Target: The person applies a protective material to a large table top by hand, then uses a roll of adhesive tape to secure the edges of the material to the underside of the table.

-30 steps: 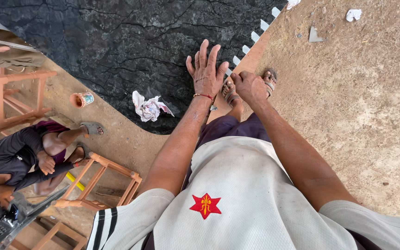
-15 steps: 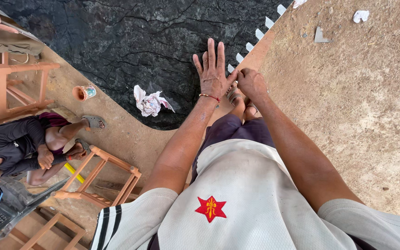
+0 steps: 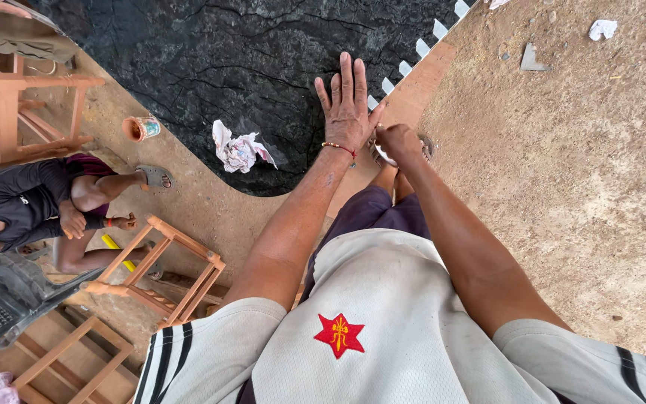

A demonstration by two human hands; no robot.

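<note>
We see the left hand [image 3: 348, 105] pressed flat, fingers spread and holding nothing, on the black cracked surface [image 3: 263, 67] near its toothed edge. The right hand [image 3: 396, 142] is clenched just beside it around something we cannot make out; a crumpled cloth [image 3: 238, 148] lies nearby on the black.

Hardly anything of that sort here. A small cylindrical orange cup with a turquoise label band [image 3: 142, 128] lies on its side on the sandy brown ground, just beside the edge of the black slab and near the seated person's sandalled foot. No signs or screens that I can make out anywhere else.
</note>
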